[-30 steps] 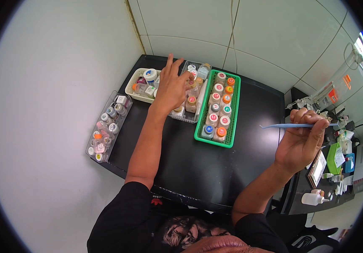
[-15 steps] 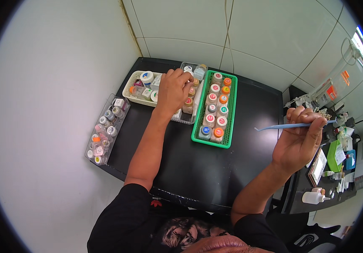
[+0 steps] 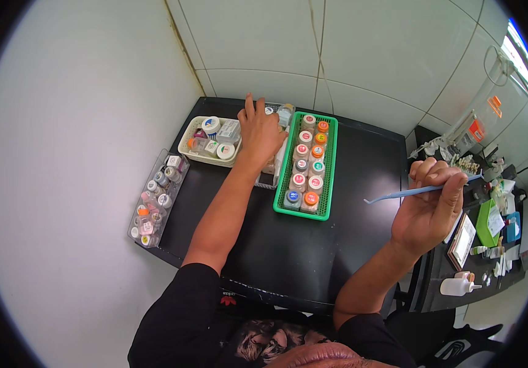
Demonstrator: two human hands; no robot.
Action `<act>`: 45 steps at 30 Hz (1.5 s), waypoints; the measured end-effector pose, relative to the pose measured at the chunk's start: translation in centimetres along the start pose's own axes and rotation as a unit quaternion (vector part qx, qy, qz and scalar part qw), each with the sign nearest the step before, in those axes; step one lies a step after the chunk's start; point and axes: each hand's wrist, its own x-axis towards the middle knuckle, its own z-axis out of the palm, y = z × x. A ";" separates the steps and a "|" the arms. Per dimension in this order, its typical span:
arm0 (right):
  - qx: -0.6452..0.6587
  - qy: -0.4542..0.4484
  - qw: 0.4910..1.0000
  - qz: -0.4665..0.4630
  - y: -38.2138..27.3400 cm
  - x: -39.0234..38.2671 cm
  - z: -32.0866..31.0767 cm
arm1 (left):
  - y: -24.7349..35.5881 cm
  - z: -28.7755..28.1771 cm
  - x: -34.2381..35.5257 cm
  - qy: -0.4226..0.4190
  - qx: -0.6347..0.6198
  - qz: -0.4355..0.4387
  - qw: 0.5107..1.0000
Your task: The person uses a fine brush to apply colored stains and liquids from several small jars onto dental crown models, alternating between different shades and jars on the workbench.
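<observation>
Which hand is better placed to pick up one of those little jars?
Probably the left hand: it rests on the jars beside the green basket. The right hand is off to the side, gripping a thin blue tool.

— How many trays do I have on the black table (image 3: 288,257)?

— Three: one green basket (image 3: 331,165), one cream tub (image 3: 190,152), one clear long tray (image 3: 138,211).

— And jars in the green basket?

— I count ten small jars (image 3: 306,167), in two rows of five.

— In the cream tub?

— About four containers; the rest I can't tell apart.

— Tools?

— One thin blue tool (image 3: 420,191), in my right hand (image 3: 429,211). Two hands, my left hand (image 3: 261,132) among the jars.
</observation>
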 end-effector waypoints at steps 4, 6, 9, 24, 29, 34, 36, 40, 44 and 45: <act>0.011 0.007 1.000 -0.008 -0.4 0.1 -0.1 | -0.8 0.9 1.2 -0.052 -0.006 -0.030 0.998; 0.021 0.011 1.000 -0.008 -0.5 0.2 -0.3 | -1.2 1.5 1.2 -0.054 0.004 -0.028 0.998; 0.017 0.015 1.000 -0.013 -0.6 0.3 -0.6 | -0.9 1.1 1.5 -0.076 0.015 -0.027 0.997; 0.029 0.011 0.999 -0.031 -0.7 0.3 -0.6 | -2.3 -0.1 2.8 -0.080 0.011 0.057 0.995; 0.032 0.013 0.999 -0.035 -0.8 0.3 -0.5 | -1.3 0.3 3.7 -0.109 0.010 0.019 0.994; 0.033 0.019 0.999 -0.037 -0.8 0.4 -0.6 | 1.4 0.6 6.1 -0.124 0.073 -0.043 0.989; 0.037 0.019 0.998 -0.038 -1.1 0.3 -0.4 | 0.8 0.6 6.8 -0.120 0.062 -0.047 0.990; 0.010 -0.004 0.997 -0.076 -1.6 0.3 -0.4 | -0.1 -1.4 5.8 0.037 -0.142 -0.015 0.989; -0.039 -0.021 0.993 -0.107 -2.4 -0.4 0.8 | 2.8 -6.5 -0.5 0.016 -0.548 0.042 0.835; -0.050 -0.031 0.994 -0.095 -2.8 -0.7 1.0 | 4.0 -7.2 -2.6 -0.008 -0.655 0.041 0.754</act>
